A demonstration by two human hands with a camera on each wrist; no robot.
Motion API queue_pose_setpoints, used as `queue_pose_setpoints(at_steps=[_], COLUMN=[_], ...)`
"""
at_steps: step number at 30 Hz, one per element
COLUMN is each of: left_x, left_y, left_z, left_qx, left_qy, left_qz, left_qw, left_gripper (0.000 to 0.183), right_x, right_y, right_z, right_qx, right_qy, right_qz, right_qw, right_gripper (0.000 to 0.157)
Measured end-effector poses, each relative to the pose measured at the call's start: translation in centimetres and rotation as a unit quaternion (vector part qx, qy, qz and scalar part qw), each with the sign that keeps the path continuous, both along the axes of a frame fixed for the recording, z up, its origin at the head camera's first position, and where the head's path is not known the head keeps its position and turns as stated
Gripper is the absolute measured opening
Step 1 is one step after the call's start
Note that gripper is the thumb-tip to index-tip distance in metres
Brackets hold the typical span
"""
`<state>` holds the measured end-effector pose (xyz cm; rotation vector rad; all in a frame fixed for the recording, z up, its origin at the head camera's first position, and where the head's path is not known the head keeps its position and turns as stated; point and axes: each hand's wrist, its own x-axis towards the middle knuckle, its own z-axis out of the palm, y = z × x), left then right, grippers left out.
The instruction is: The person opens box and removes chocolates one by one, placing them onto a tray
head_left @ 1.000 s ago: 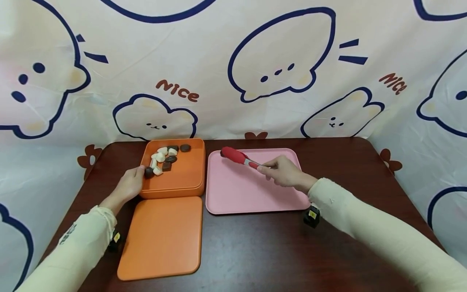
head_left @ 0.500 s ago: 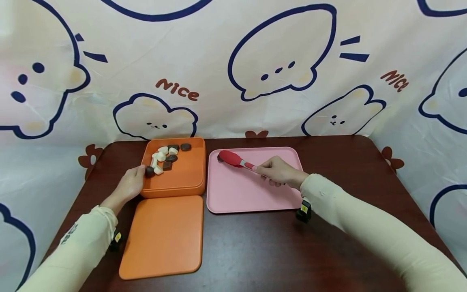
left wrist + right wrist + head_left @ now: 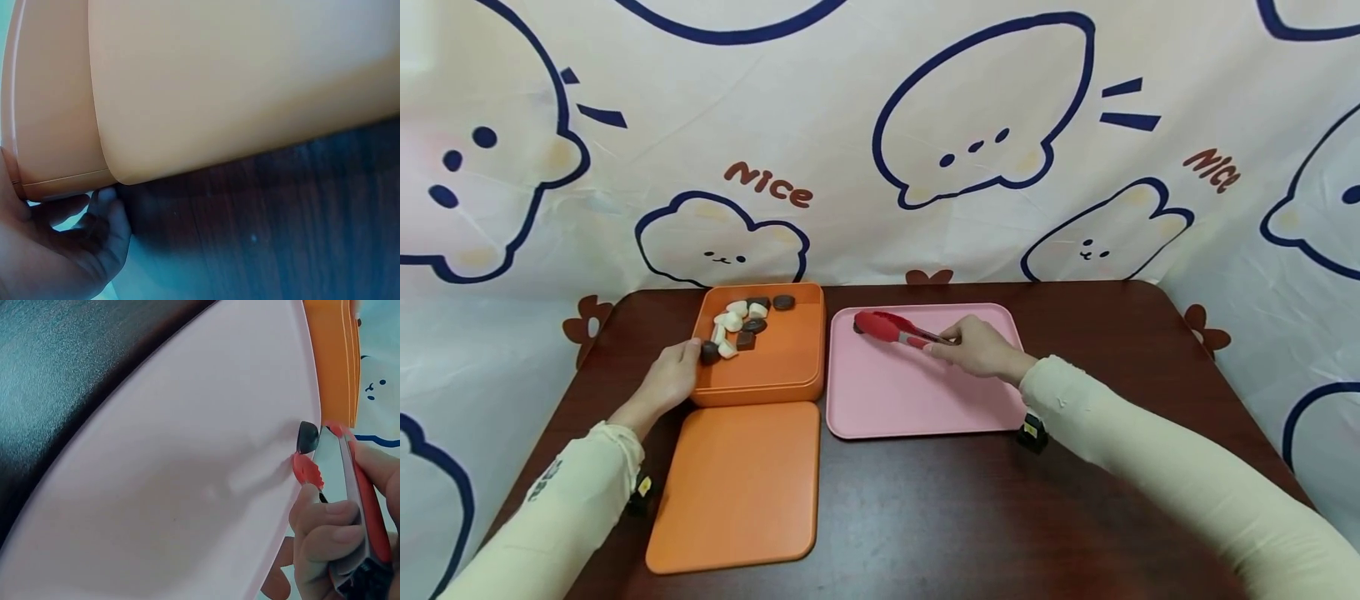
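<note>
Red-tipped tongs (image 3: 887,326) are gripped in my right hand (image 3: 976,347) over the far left part of the pink tray (image 3: 895,400). Their tips stand spread in the right wrist view, with a dark brown chocolate (image 3: 307,437) on the tray right beside one tip. In the head view the tongs hide most of that piece. My left hand (image 3: 668,377) holds the left side of the orange box (image 3: 782,358), its fingers curled against the outer wall (image 3: 62,150). Several white chocolates (image 3: 730,321) and dark chocolates (image 3: 754,326) lie inside, mostly toward the left.
An orange lid (image 3: 737,487) lies flat in front of the box. Box and tray stand side by side on the dark wooden table (image 3: 925,517). A white printed cloth (image 3: 842,108) rises behind the table and along its sides.
My right hand has lowered the tongs with the dark chocolate onto the tray, and their tips have since spread apart. The left hand stays at the box.
</note>
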<state>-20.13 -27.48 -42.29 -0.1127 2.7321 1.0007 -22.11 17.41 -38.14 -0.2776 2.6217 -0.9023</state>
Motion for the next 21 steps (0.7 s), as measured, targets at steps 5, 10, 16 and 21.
queue_pose_setpoints(at_steps=[5,10,16,21], left_x=[-0.1,0.0,0.0,-0.1], left_y=[0.0,0.0,-0.2,-0.1], left_z=[0.0,0.0,-0.2,-0.1], left_qx=[-0.001,0.004,0.003,0.0], left_qy=[-0.008,-0.004,0.001,0.002], left_qz=[-0.002,-0.001,-0.001,-0.002], left_qw=[1.0,1.0,1.0,1.0], left_gripper=[0.069,0.07,0.069,0.069], right_x=[0.1,0.2,0.5,0.7], right_y=[0.1,0.0,-2.3,-5.6], right_z=[0.4,0.9,1.9,3.0], right_qx=[0.014,-0.002,-0.005,0.065], right_qy=[0.024,0.076,0.125,0.163], right_qz=[-0.005,-0.002,0.014,0.046], right_qw=[1.0,0.997,0.992,0.983], right_gripper=[0.037,0.039,0.054,0.055])
